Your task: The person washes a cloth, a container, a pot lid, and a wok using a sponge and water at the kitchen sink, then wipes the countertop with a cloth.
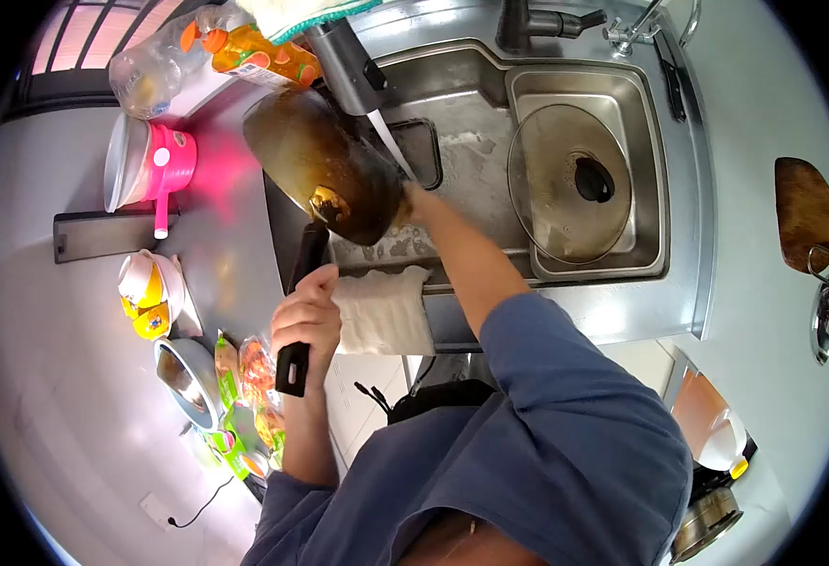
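A dark pan (325,160) is tilted over the left part of the metal sink (476,156), its browned outer side showing. My left hand (307,316) is wrapped round its black handle (309,255). My right hand (417,205) is at the pan's right edge, and its fingers are hidden behind the pan. Water (391,144) runs from the dark faucet head (343,68) down near my right hand. In the right basin (655,189) lies a round glass lid (565,212) with a black knob.
A beige cloth (383,309) hangs over the sink's front edge. On the left counter are a pink pot (171,158), an orange bottle (263,57), bowls (186,382) and food packets (256,368). A wooden board (806,212) is at the far right.
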The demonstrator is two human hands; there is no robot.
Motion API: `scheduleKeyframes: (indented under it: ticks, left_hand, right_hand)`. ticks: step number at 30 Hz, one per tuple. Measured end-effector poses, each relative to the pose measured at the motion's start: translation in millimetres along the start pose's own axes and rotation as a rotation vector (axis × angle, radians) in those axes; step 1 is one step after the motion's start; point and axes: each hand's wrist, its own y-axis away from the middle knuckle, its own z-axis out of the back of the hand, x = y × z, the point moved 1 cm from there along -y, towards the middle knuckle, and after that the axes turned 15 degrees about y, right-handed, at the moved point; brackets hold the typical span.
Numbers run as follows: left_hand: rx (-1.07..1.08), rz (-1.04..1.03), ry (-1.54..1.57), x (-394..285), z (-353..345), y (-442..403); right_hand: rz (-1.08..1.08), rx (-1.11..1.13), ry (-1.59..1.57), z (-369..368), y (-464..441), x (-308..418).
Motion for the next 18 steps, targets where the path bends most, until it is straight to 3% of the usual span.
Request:
scheduleKeyframes:
  ticks: [2, 3, 5, 6, 7, 9, 11, 13, 15, 16, 18]
  left_hand:
    - [0.119, 0.050, 0.064, 9, 11, -12]
    - [0.118, 0.049, 0.071, 11, 16, -18]
    - [0.228, 0.084, 0.085, 13, 23, -32]
    - [0.237, 0.094, 0.098, 14, 26, -39]
    - [0.238, 0.110, 0.102, 16, 29, -43]
    - [0.232, 0.091, 0.090, 19, 37, -52]
    - [0.204, 0.099, 0.050, 12, 47, -57]
    - [0.171, 0.088, 0.036, 3, 55, -59]
    - [0.156, 0.106, 0.019, -4, 59, -56]
    - [0.145, 0.124, 0.004, -8, 59, -55]
    - [0.154, 0.145, 0.007, -17, 59, -47]
  right_hand:
    - [0.150, 0.323, -0.511, -9, 18, -26]
    - [0.146, 0.316, -0.510, -11, 29, -31]
    - [0.466, -0.181, -0.334, -4, 51, -22]
    - [0.634, -0.247, -0.244, -4, 80, -15]
    - [0.647, -0.252, -0.236, -6, 113, -3]
    - [0.832, -0.361, 0.138, -9, 166, 19]
    - [1.400, -0.521, 0.455, -17, 179, 39]
    - [1.366, -0.628, 0.615, -36, 202, 63]
    - [1.536, -0.754, 0.661, -45, 198, 77]
    - [1.382, -0.681, 0.724, -46, 190, 88]
    - [1.276, -0.531, 0.764, -43, 179, 116]
